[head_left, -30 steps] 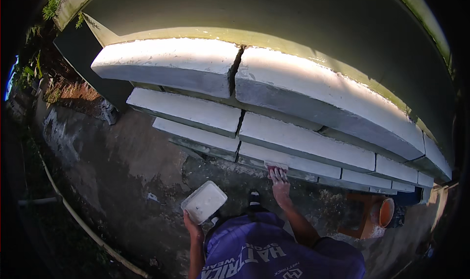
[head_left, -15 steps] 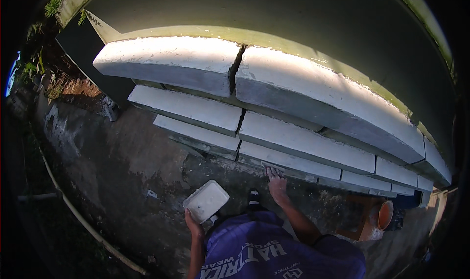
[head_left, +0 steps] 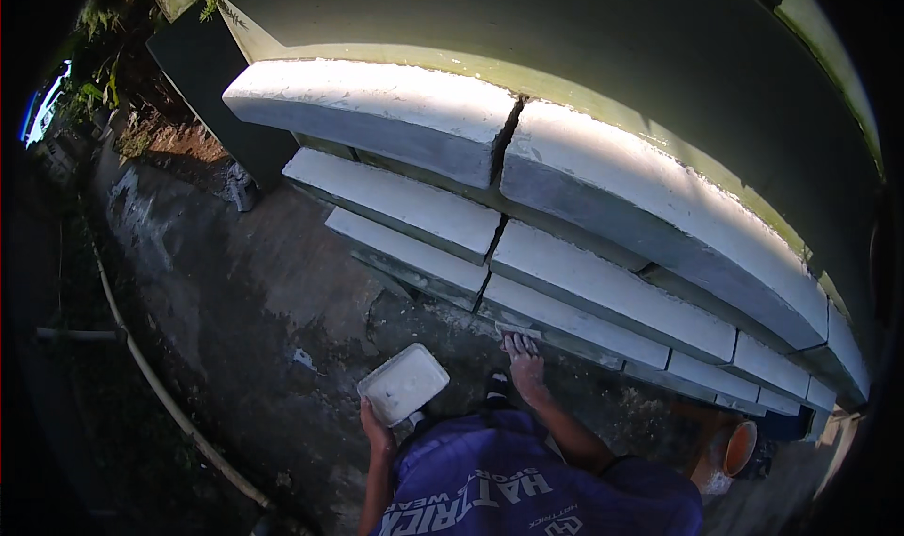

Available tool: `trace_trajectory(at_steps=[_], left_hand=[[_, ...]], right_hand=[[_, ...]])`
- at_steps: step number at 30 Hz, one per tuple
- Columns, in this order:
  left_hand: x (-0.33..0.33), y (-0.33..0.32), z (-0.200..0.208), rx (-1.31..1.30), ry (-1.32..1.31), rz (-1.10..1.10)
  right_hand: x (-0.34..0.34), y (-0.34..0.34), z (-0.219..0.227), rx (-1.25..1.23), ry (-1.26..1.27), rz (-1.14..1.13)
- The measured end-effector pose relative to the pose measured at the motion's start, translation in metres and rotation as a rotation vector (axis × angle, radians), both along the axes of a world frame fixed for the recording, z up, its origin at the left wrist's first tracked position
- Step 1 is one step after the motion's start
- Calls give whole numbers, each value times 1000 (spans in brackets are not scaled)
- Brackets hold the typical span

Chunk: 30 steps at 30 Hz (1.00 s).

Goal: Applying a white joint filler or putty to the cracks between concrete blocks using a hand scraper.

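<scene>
The right hand (head_left: 524, 362) reaches forward, fingers closed on a small flat tool (head_left: 517, 331) lying along the lowest white step's (head_left: 565, 321) front edge — the left hand (head_left: 377, 432) grips a white rectangular tray (head_left: 403, 384), tilted.

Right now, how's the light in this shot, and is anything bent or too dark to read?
Head view: sun glares on the top white step; the right hand and left hand with the white tray sit in shade; fisheye bends the steps; corners go black.
</scene>
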<state>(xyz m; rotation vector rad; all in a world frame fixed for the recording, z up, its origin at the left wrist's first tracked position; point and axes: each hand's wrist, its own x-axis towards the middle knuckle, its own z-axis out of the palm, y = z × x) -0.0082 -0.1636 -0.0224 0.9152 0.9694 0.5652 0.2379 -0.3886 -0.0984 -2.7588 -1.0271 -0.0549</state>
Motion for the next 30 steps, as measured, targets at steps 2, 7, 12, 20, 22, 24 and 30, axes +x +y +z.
trace_trajectory(at_steps=[2,7,12,20,22,24,30], left_hand=[[-2,1,-7,-22,5,56],[-7,3,-16,15,9,-14],[3,-8,7,16,24,-5],[-20,-7,-31,4,45,124],[-17,-8,-24,8,39,112],[0,-11,6,-18,-1,11],[-6,-10,-2,-14,-8,69]], right_hand=[[23,8,3,27,-87,2],[85,41,5,46,-271,-98],[42,53,-21,-228,-251,-109],[50,71,29,4,-144,-24],[78,81,28,-33,-190,-66],[101,82,5,-114,-152,-116],[25,85,-11,-178,-190,18]])
